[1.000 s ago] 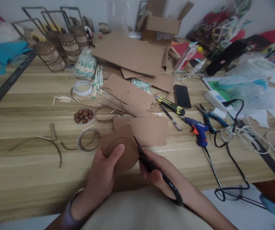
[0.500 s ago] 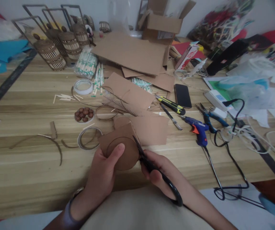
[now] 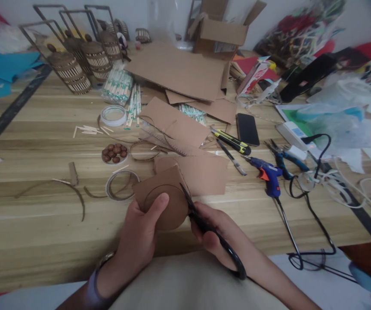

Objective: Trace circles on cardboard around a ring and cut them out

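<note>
Cardboard piece [image 3: 165, 197] with a drawn circular outline, held low over the near side of the table [image 3: 43, 241]. Left hand [image 3: 140, 226]: grips it, thumb pressed inside the outline. Right hand [image 3: 219, 232]: grasps black scissors [image 3: 205, 224], blades at the piece's right edge, apparently partly open. Tape roll [image 3: 122, 185]: just left of the piece. Beyond: brown balls [image 3: 115, 153] in a shallow dish. Glue gun [image 3: 267, 174]: farther right.

The cardboard piece [image 3: 172, 215] hides most of the left hand [image 3: 140, 232] fingers; the right hand [image 3: 216, 228] covers part of the scissors [image 3: 202, 221]. The top edge crops the cardboard box [image 3: 222, 32]; its label [image 3: 224, 47] is unreadably small. The tangled bundle [image 3: 290, 41] is blurred.
</note>
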The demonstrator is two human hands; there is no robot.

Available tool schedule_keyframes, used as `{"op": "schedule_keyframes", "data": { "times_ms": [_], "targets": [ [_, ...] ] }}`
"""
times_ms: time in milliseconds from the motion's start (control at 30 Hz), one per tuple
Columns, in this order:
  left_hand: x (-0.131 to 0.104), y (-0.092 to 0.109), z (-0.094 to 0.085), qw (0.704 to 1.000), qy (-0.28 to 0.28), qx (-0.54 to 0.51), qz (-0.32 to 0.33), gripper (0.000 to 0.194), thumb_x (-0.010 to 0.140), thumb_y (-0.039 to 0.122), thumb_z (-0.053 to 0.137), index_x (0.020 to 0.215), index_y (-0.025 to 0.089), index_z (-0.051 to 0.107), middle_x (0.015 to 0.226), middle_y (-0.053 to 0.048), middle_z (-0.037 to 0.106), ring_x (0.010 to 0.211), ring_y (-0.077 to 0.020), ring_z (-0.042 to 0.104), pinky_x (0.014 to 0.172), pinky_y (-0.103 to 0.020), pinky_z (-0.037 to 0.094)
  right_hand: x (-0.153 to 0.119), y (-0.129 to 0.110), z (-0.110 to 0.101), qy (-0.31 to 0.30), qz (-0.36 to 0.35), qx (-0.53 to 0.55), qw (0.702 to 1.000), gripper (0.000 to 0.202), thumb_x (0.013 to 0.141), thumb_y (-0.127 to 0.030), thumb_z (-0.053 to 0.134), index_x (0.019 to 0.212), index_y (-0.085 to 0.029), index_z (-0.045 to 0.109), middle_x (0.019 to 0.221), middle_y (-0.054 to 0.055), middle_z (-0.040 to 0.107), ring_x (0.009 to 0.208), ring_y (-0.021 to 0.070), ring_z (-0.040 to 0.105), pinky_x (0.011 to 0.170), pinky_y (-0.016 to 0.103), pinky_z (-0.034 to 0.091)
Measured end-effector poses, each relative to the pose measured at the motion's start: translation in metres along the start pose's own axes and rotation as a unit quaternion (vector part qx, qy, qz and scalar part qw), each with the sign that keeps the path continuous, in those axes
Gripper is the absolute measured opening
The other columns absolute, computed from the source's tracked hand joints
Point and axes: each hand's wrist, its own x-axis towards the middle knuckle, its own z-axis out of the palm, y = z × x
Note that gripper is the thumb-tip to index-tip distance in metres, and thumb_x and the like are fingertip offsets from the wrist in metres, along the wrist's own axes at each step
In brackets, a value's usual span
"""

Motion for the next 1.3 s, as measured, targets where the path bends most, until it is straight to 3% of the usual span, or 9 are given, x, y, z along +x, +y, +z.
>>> {"op": "schedule_keyframes", "data": {
  "times_ms": [867,1133,1300],
  "targets": [
    [-0.0004,-0.0032,-0.0033,1.000,0.001,0.007,0.006,0.068,0.057,0.048,0.094,0.110,0.011,0.072,0.102,-0.014,0.083,0.108,-0.0376,0.075,0.092,-0.045,0.062,-0.0009,-0.0010,0.0021,0.018,-0.013,0.042,0.999,0.071,0.086,-0.091,0.043,0.074,-0.021,0.045,0.067,-0.004,0.041,0.058,0.0116,0.033,0.052,0.025,0.026],
    [0.0016,-0.0076,-0.0079,0.999,-0.023,0.020,0.017,0.053,0.063,0.049,0.092,0.098,0.014,0.072,0.102,-0.014,0.083,0.104,-0.0359,0.077,0.089,-0.042,0.062,-0.0035,0.0015,0.0039,0.028,-0.019,0.041,0.999,0.070,0.087,-0.090,0.044,0.073,-0.021,0.047,0.068,-0.003,0.043,0.059,0.0121,0.034,0.054,0.026,0.028],
    [0.0005,-0.0045,-0.0086,0.999,-0.016,0.041,0.012,0.060,0.061,0.053,0.093,0.102,0.013,0.073,0.099,-0.014,0.083,0.102,-0.0365,0.077,0.086,-0.041,0.063,-0.0037,0.0016,0.0042,0.028,-0.018,0.054,0.998,0.069,0.087,-0.089,0.046,0.076,-0.021,0.048,0.069,-0.003,0.043,0.060,0.0125,0.034,0.056,0.026,0.031]
  ]
}}
